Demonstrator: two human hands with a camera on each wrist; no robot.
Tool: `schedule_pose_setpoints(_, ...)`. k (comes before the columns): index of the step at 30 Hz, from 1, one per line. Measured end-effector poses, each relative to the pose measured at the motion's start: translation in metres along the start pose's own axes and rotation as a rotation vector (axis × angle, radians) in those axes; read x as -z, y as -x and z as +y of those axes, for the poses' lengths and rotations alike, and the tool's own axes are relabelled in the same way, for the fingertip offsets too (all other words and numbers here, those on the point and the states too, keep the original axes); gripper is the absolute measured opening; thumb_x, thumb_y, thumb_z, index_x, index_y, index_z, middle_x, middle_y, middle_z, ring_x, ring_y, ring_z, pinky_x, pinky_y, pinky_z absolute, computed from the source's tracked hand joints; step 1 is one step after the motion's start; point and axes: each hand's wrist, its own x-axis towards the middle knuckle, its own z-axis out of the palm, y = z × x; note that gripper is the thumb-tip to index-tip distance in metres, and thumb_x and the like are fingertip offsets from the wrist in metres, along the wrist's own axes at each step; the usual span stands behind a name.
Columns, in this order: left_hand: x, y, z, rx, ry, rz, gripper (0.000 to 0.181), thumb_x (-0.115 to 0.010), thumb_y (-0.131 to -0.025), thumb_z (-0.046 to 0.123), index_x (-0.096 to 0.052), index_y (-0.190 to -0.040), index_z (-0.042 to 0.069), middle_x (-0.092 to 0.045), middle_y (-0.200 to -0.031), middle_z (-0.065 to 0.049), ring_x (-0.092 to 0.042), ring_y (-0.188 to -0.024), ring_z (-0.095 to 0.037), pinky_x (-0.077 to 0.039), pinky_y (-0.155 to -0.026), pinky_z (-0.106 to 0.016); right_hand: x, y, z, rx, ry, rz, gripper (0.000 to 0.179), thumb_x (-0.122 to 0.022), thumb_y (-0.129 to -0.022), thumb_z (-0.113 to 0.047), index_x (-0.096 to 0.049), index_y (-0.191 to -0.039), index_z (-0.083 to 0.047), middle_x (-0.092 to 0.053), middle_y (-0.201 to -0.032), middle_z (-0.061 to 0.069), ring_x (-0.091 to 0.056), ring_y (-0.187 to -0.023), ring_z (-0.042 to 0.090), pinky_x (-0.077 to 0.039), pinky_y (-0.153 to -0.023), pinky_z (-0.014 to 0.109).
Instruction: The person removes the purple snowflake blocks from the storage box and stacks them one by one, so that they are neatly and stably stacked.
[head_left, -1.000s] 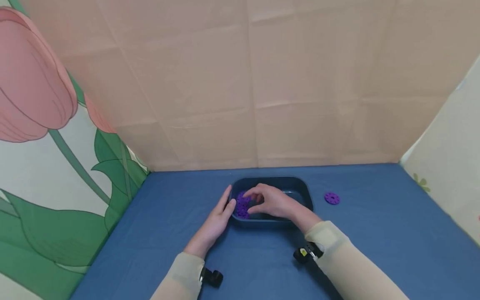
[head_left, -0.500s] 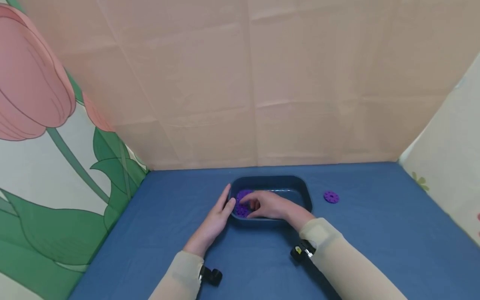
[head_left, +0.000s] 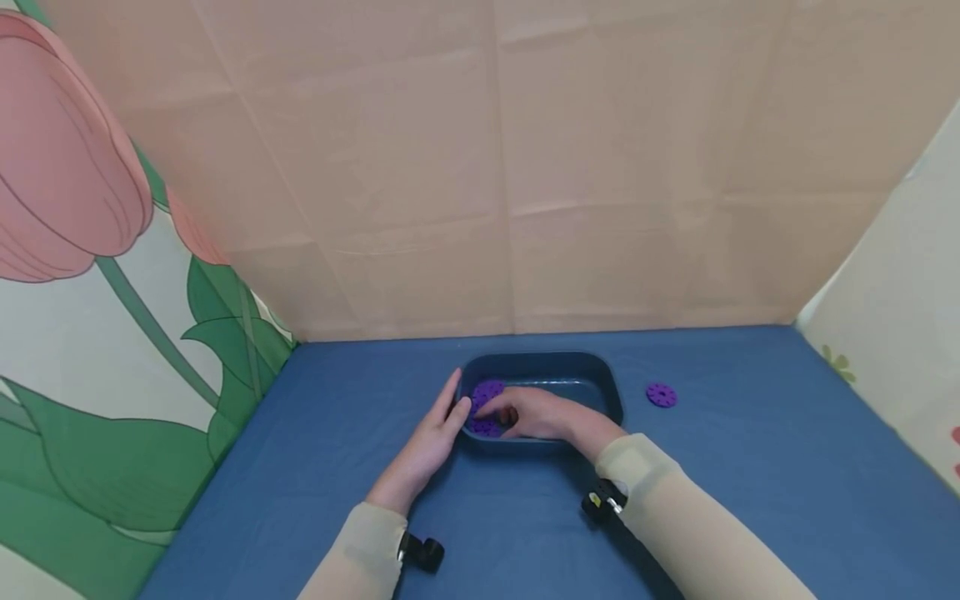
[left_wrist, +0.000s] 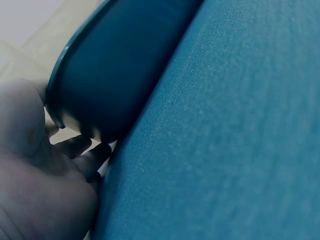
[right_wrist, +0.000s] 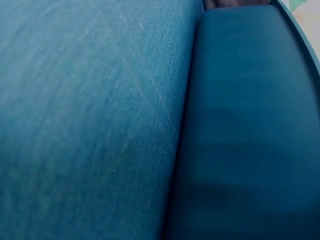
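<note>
We have the blue tray (head_left: 551,446) on the blue tabletop (head_left: 750,425), close to its far edge and roughly midway between its left and right edges. Our left hand (head_left: 431,442) lies along the tray's end facing the tabletop's left edge, fingers extended against the outer wall and thumb at the rim; we judge this a brace, so the tray does not slide as the other hand works inside. At that same end sit purple slotted discs (head_left: 487,392), perhaps gathered there to leave the rest of the tray's floor free. Our right hand (head_left: 536,412) reaches over them from the tabletop's near right side, fingers bent, thumb apart from the forefinger; we cannot tell whether they pinch a disc, since the hand hides the contact. One loose disc (head_left: 657,395) lies flat outside the tray, towards the tabletop's far right corner, well apart from both hands.
</note>
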Motion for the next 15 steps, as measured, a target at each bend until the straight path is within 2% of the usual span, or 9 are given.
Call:
schedule_pose_setpoints(5, 0.001, 0.001, 0.004, 0.009, 0.016, -0.017, 0.068, -0.043, -0.094, 0.070, -0.012, -0.153, 0.054, -0.009, -0.165, 0.016, -0.004, -0.155, -0.018, -0.009, -0.123, -0.057, -0.001, -0.002, 0.000, -0.002, 0.018, 0.015, 0.043, -0.080, -0.085, -0.018, -0.069, -0.126, -0.025, -0.066, -0.099, 0.000, -0.058, -0.090, 0.019, -0.049, -0.081, 0.034)
schedule_pose_setpoints(15, 0.003, 0.018, 0.034, 0.013, 0.024, -0.045, 0.073, -0.045, -0.099, 0.061, -0.012, -0.160, 0.038, -0.010, -0.167, 0.010, -0.005, -0.155, -0.021, -0.010, -0.123, -0.056, 0.000, -0.003, -0.001, 0.000, 0.054, -0.019, 0.049, -0.078, -0.087, -0.016, -0.065, -0.133, -0.027, -0.065, -0.099, -0.001, -0.058, -0.089, 0.018, -0.048, -0.080, 0.034)
